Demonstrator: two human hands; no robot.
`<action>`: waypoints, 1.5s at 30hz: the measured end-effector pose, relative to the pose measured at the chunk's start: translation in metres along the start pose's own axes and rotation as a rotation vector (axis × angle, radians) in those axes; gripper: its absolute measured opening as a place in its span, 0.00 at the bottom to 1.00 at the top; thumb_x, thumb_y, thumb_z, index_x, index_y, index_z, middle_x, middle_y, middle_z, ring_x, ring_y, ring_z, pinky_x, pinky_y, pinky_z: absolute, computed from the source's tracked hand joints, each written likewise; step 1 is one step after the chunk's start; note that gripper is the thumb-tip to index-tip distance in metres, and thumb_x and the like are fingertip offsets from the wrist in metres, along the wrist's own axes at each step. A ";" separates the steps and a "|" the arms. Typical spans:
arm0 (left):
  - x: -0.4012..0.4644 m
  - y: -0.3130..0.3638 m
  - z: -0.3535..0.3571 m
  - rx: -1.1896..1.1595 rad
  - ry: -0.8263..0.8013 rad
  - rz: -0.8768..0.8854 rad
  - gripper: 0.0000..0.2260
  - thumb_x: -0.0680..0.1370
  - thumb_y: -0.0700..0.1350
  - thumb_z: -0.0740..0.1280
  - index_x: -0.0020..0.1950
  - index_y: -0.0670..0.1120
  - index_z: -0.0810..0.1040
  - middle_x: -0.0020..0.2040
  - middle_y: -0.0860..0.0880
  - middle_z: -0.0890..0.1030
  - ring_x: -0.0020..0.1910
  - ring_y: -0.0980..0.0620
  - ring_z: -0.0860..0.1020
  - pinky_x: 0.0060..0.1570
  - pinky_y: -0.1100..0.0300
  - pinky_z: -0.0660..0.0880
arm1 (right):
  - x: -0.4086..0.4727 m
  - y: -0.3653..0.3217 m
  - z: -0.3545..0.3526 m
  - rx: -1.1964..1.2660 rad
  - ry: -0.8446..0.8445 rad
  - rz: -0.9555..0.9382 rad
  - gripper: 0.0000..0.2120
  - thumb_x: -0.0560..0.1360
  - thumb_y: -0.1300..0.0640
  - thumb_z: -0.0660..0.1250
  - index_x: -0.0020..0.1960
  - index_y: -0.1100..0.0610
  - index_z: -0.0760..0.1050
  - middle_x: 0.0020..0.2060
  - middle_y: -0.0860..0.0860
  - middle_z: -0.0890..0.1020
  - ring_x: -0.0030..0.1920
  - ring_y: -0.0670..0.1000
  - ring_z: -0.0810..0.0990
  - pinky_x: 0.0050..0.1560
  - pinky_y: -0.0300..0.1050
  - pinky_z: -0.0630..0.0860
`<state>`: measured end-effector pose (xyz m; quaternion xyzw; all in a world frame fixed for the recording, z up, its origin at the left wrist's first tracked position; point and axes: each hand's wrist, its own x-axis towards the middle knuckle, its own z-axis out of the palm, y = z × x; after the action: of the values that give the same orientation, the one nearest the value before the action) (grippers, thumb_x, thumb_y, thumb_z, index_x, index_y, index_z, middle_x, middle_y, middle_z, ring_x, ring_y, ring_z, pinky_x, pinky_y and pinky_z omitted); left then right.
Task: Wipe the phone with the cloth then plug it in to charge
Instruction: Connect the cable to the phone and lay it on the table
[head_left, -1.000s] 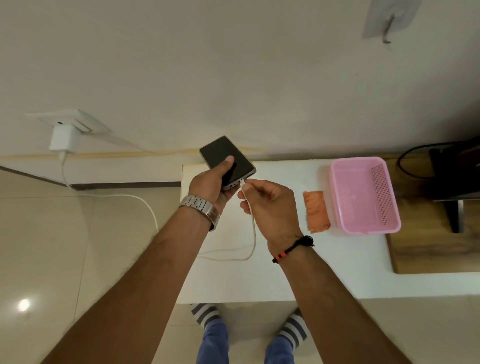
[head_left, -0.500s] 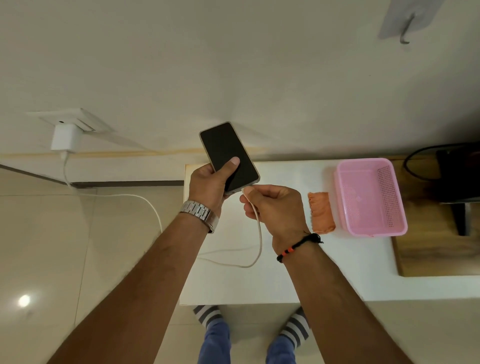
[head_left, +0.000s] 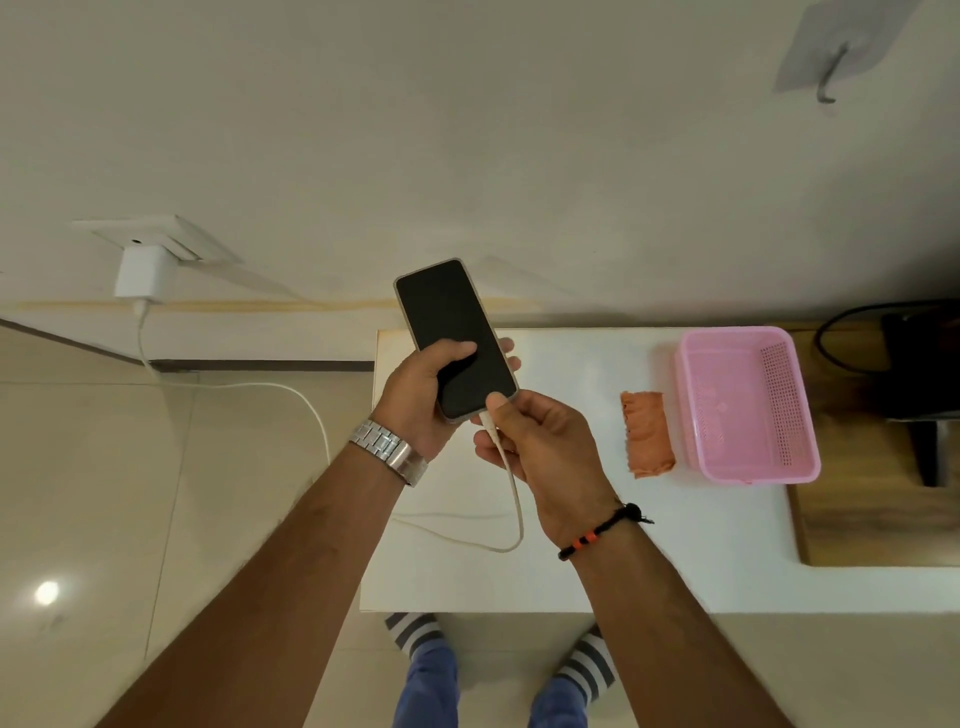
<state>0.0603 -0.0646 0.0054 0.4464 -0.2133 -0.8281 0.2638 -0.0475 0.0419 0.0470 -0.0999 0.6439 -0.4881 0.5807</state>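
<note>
Soft, even indoor light falls on my view, bright enough to read everything, with a small round glare spot on the glossy floor (head_left: 47, 592) at my lower left. The charger (head_left: 141, 273) throws a faint long shadow rightward along the wall (head_left: 467, 130), and the far right corner goes dim. Focus is sharp at centre, but the wide lens bends the counter (head_left: 675, 582) edge and stretches my forearms.

Left hand (head_left: 415, 395) grips the dark-screened phone (head_left: 454, 338) above the white table (head_left: 675, 561); right hand (head_left: 540, 447) pinches the charging cable (head_left: 511, 488) at its bottom edge.
</note>
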 end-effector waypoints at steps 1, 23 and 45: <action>0.001 0.001 0.001 -0.082 -0.038 -0.029 0.23 0.81 0.46 0.64 0.75 0.41 0.70 0.65 0.33 0.81 0.63 0.33 0.82 0.63 0.38 0.78 | -0.001 0.000 0.001 -0.014 -0.011 -0.005 0.08 0.79 0.53 0.70 0.52 0.57 0.84 0.44 0.55 0.88 0.44 0.56 0.87 0.45 0.42 0.84; 0.014 0.005 -0.009 -0.185 -0.104 -0.039 0.35 0.83 0.67 0.48 0.73 0.42 0.73 0.54 0.36 0.83 0.47 0.38 0.84 0.50 0.44 0.83 | -0.009 0.023 0.009 -0.150 -0.074 0.019 0.09 0.78 0.55 0.71 0.42 0.55 0.87 0.40 0.52 0.89 0.44 0.52 0.88 0.52 0.47 0.84; 0.007 -0.023 -0.098 0.791 0.423 0.080 0.13 0.82 0.38 0.60 0.41 0.32 0.74 0.38 0.41 0.71 0.39 0.45 0.70 0.44 0.52 0.71 | 0.073 0.068 0.039 -0.426 0.089 0.010 0.15 0.77 0.66 0.66 0.63 0.56 0.80 0.53 0.55 0.86 0.53 0.56 0.85 0.58 0.56 0.82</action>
<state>0.1350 -0.0631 -0.0628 0.6637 -0.4720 -0.5625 0.1425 -0.0075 0.0051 -0.0452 -0.1956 0.7578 -0.3423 0.5199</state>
